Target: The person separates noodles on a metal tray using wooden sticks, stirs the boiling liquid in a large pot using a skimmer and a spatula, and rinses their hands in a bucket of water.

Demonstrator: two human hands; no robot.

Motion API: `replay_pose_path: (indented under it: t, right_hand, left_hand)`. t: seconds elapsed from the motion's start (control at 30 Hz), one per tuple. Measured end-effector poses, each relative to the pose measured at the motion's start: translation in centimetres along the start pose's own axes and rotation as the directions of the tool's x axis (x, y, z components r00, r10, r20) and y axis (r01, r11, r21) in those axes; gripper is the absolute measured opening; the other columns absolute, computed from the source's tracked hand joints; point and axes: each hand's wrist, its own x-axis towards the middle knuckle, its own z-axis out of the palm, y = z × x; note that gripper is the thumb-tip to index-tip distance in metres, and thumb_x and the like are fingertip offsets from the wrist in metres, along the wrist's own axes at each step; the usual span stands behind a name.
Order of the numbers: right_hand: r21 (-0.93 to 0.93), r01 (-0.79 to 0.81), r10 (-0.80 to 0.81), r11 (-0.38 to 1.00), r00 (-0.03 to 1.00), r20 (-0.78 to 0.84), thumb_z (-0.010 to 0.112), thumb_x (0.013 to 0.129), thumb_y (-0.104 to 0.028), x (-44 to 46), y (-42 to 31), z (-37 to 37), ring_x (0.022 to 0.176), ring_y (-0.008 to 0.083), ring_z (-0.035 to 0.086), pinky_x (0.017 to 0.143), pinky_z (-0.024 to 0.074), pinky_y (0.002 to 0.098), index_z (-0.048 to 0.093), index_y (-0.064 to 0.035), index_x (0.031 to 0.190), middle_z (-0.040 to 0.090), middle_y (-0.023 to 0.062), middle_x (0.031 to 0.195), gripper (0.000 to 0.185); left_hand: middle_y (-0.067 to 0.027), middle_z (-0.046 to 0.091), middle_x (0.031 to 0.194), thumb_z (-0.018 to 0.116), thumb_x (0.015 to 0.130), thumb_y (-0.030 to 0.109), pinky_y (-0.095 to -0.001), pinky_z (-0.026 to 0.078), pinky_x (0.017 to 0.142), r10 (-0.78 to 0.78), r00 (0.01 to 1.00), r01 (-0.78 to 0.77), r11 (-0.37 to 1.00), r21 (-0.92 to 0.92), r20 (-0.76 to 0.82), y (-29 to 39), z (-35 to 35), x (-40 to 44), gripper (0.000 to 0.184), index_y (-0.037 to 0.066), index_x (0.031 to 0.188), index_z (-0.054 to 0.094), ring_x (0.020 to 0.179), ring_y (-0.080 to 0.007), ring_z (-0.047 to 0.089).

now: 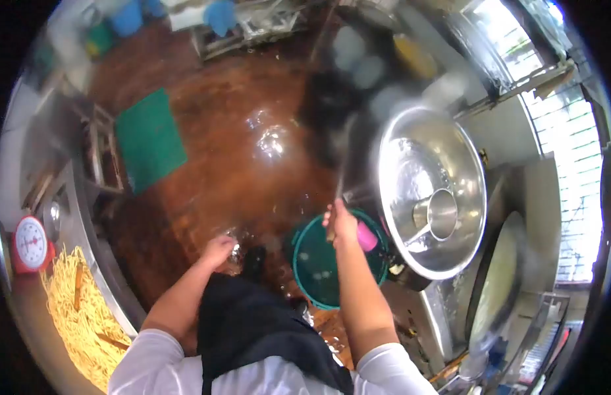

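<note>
My right hand (344, 224) is closed around a thin long handle (343, 171), above a green bucket (304, 280) of water on the floor. The handle's far end is lost in blur. Inside the bucket's right edge is a pink object (366, 236). My left hand (218, 251) hangs over the floor with its fingers curled; a shiny spot shows beside them, and what they hold, if anything, is unclear. Right of my right hand stands a large steel basin (401, 171) with a small steel cup (442, 214) in it.
Yellow noodles (81, 322) lie on the left counter beside a red scale (33, 243). A green mat (151, 141) lies on the wet reddish floor (233, 145). At the right is a large round pan (500, 283); a rack (253, 33) stands at the back.
</note>
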Motion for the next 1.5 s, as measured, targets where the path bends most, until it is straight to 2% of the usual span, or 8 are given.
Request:
replay_pose_path:
  t: [0.5,0.67,0.8,1.0,1.13,1.23,1.33,1.5]
  right_hand:
    - [-0.414,0.433,-0.118,0.801,0.791,0.600,0.069,0.082,-0.033,-6.9,15.2,-11.1,0.080,0.0245,0.066,0.073,0.0503,0.0348,0.067,-0.0017,0.095,0.069,0.0122,0.086,0.034]
    - [0.275,-0.047,-0.006,0.960,0.982,0.190,0.055,0.090,-0.038,6.3,21.9,-25.1,0.070,0.0160,0.060,0.061,0.0481,0.0295,0.065,-0.0056,0.100,0.065,0.0063,0.081,0.035]
    - [-0.169,-0.163,0.077,0.972,0.902,-0.424,0.056,0.090,-0.033,12.7,24.5,-29.6,0.064,0.0150,0.057,0.056,0.0437,0.0293,0.067,-0.0073,0.095,0.060,0.0040,0.074,0.028]
    - [0.346,-0.751,0.286,0.562,0.569,0.771,0.053,0.089,-0.026,9.5,25.9,-16.5,0.077,0.0258,0.060,0.070,0.0503,0.0414,0.059,-0.0064,0.090,0.062,0.0101,0.085,0.020]
    - [0.321,-0.602,0.418,0.731,0.767,0.486,0.049,0.094,-0.041,4.7,19.8,-10.7,0.117,0.0321,0.049,0.103,0.0352,0.0456,0.052,-0.0002,0.123,0.051,0.0188,0.131,0.050]
    - [0.192,-0.258,0.243,0.947,0.965,0.098,0.060,0.088,-0.034,8.1,19.8,-15.1,0.089,0.0260,0.064,0.074,0.0515,0.0408,0.063,-0.0053,0.107,0.067,0.0092,0.105,0.034]
    - [-0.847,0.224,-0.505,0.483,0.861,-0.060,0.046,0.096,-0.029,14.6,23.6,-24.8,0.076,0.0319,0.065,0.064,0.0517,0.0428,0.066,-0.0023,0.087,0.066,0.0195,0.087,0.035]
    - [0.180,-0.524,0.436,0.832,0.820,0.370,0.053,0.089,-0.024,9.8,26.7,-20.2,0.087,0.0292,0.063,0.075,0.0512,0.0415,0.064,-0.0035,0.102,0.066,0.0142,0.096,0.026]
  left_hand:
    - [-0.0037,0.062,0.091,0.065,0.087,0.024,-0.0312,0.046,0.077,-0.165,0.974,0.218,0.878,-0.426,0.157,8.9,20.1,-8.2,0.025,0.004,0.103,0.060,0.085,-0.0150,0.057]
    - [-0.0106,0.064,0.116,0.062,0.088,0.025,-0.0367,0.050,0.086,-0.323,0.935,0.344,0.738,-0.580,0.143,8.3,18.2,-13.7,0.027,0.005,0.105,0.057,0.107,-0.0208,0.061]
    - [-0.0125,0.063,0.117,0.060,0.090,0.024,-0.0353,0.050,0.088,-0.380,0.899,0.434,0.704,-0.562,0.218,5.8,17.3,-17.8,0.029,0.003,0.109,0.055,0.106,-0.0212,0.061]
    - [-0.0126,0.062,0.118,0.060,0.090,0.022,-0.0346,0.050,0.089,-0.387,0.890,0.456,0.715,-0.530,0.242,3.9,18.4,-20.5,0.035,0.000,0.116,0.053,0.107,-0.0215,0.061]
    - [-0.0130,0.062,0.120,0.059,0.090,0.023,-0.0359,0.050,0.089,-0.391,0.883,0.470,0.718,-0.514,0.260,5.9,18.1,-22.5,0.033,0.001,0.114,0.055,0.109,-0.0227,0.060]
    - [-0.0133,0.061,0.121,0.059,0.090,0.025,-0.0383,0.050,0.090,-0.368,0.887,0.461,0.677,-0.574,0.279,4.5,17.5,-22.8,0.030,0.003,0.111,0.057,0.110,-0.0244,0.060]
    - [-0.0137,0.061,0.121,0.057,0.091,0.026,-0.0401,0.050,0.091,-0.358,0.891,0.447,0.573,-0.687,0.281,4.3,16.7,-22.0,0.026,0.004,0.105,0.059,0.110,-0.0262,0.060]
    - [-0.0109,0.063,0.118,0.060,0.088,0.030,-0.0440,0.048,0.093,-0.443,0.855,0.472,0.449,-0.759,0.269,2.8,17.5,-14.8,0.024,0.008,0.096,0.063,0.110,-0.0278,0.059]
